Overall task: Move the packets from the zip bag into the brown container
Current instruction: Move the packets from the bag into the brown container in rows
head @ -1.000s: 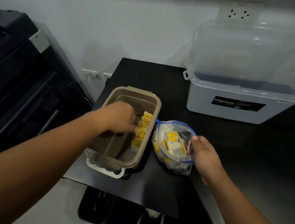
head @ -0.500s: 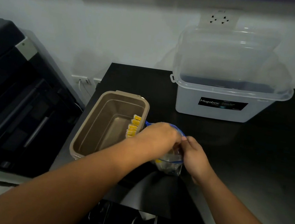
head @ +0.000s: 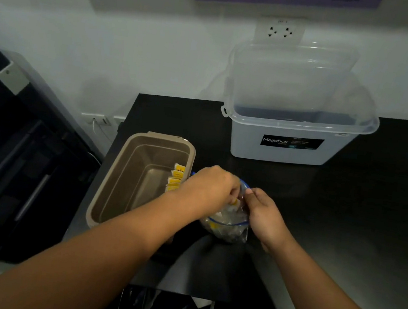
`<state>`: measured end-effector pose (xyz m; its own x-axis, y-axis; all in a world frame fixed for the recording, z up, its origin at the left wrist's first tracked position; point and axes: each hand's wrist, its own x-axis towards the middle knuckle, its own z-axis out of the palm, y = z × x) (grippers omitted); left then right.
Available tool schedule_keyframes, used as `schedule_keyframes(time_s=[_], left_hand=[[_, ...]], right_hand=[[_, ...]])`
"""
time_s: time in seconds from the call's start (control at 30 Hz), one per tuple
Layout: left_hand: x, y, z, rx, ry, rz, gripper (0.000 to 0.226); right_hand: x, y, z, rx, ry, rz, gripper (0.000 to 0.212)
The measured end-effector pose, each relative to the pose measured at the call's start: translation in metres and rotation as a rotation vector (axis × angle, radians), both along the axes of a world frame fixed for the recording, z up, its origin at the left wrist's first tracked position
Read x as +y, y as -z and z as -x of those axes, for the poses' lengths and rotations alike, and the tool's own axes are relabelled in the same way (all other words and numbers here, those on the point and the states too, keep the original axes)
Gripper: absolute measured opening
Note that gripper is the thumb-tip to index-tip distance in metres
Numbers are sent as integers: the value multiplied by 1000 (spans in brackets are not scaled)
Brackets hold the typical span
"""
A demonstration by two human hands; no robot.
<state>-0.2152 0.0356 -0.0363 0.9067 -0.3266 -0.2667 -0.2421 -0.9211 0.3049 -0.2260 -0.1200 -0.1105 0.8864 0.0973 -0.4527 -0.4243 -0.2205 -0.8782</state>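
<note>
Zip bag (head: pixel 227 225) near the table's front edge, just beside the brown container (head: pixel 125 182) — right hand (head: pixel 265 215) pinches its rim open. Left hand (head: pixel 208 189), fingers curled inside the mouth, grips a packet (head: pixel 233 203); lift clear, then stand it in the row of packets (head: pixel 176 180) along the container's right wall.

I see a black table (head: pixel 344 226) against the wall. The brown container (head: pixel 118 194) sits at its left edge, running from near the front toward the back. The zip bag (head: pixel 229 230) lies just beside it to the right. A clear box (head: pixel 284 150), lid open, stands toward the back edge.
</note>
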Motion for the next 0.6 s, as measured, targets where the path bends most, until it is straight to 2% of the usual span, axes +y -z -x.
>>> schedule_keyframes(time_s=[0.1,0.33,0.43,0.6], left_hand=[[14,-18,0,-55,-58,109,2],[81,-71,7,-153,-237,288,7],[112,-80,14,-130,-245,244,9],[143,-58,25,41,-158,89,12]], right_hand=[[2,-1,-1,-2,33,30,26],[12,-11,5,-32,126,57,10],[16,-11,7,-38,166,93,10],[22,-11,13,-64,256,200,28]])
